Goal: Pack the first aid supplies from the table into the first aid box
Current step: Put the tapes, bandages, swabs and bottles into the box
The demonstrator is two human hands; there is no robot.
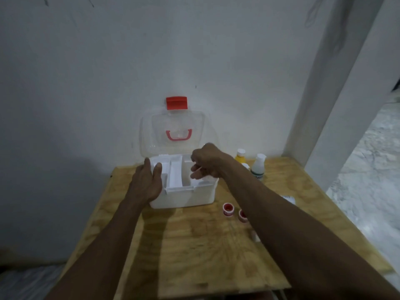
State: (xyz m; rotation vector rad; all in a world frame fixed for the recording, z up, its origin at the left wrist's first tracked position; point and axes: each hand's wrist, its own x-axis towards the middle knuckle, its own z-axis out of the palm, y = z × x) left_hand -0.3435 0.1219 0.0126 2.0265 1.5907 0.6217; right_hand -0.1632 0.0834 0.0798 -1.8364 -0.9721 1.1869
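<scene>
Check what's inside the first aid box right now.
The first aid box is open, with a white divided tray inside whose visible compartments look empty. The right hand hovers over and hides the right section; the left hand covers the left edge.

A single wide-angle view looks from the person's head, forward and down over both forearms onto the wooden counter (194,245). It faces a white wall (108,61) close behind the counter, near enough that the arms fill the lower frame; lines bend toward the edges.
</scene>
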